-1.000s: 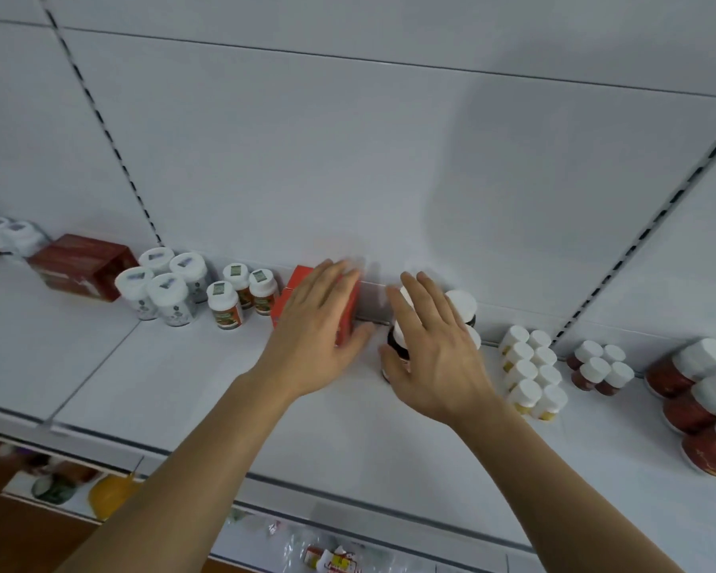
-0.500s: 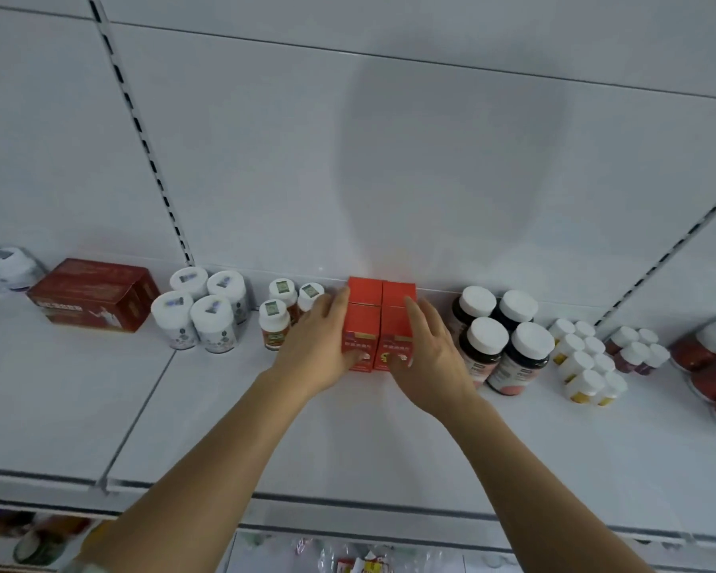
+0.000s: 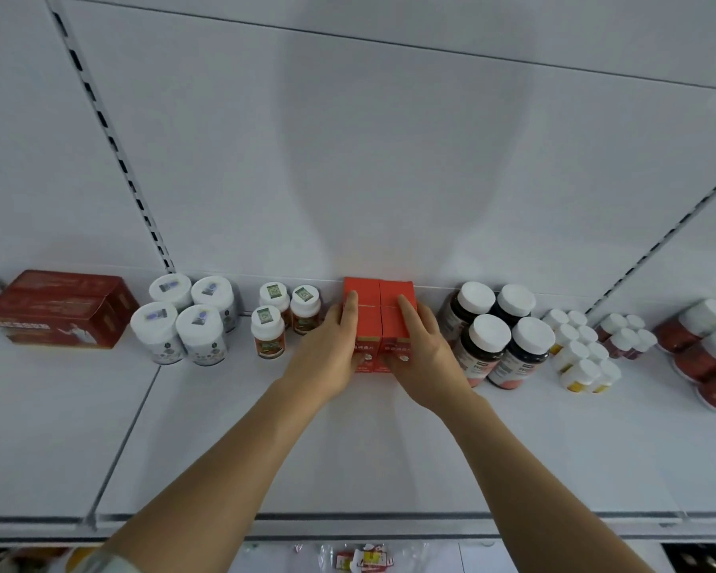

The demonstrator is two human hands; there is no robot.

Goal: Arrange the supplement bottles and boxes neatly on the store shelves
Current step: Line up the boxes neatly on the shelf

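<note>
Both hands are clamped on a block of small red boxes point(image 3: 379, 324) that stands on the white shelf point(image 3: 389, 448) against the back panel point(image 3: 389, 159) — four box tops show, two in front and two behind, touching one another. The left hand point(image 3: 331, 357) grips the block's left side, fingers laid along the box edge and thumb curled onto the front face; the right hand point(image 3: 426, 361) mirrors it on the right side, fingers along the top edge and thumb on the front. Just left of the left hand stand three small bottles with white caps and green-printed seals point(image 3: 284, 316), and further left four white jars point(image 3: 187, 320) in a tight square, then a dark red carton point(image 3: 58, 312) lying flat. Just right of the right hand stand four dark bottles with white caps point(image 3: 497, 332), close enough that the hand nearly touches the nearest one — whether it does touch cannot be told. Beyond them are a cluster of tiny white-capped yellow bottles point(image 3: 579, 349), a few small red-brown bottles point(image 3: 625, 335), and at the far right large red jars with white lids point(image 3: 703, 349) lying on their sides.
</note>
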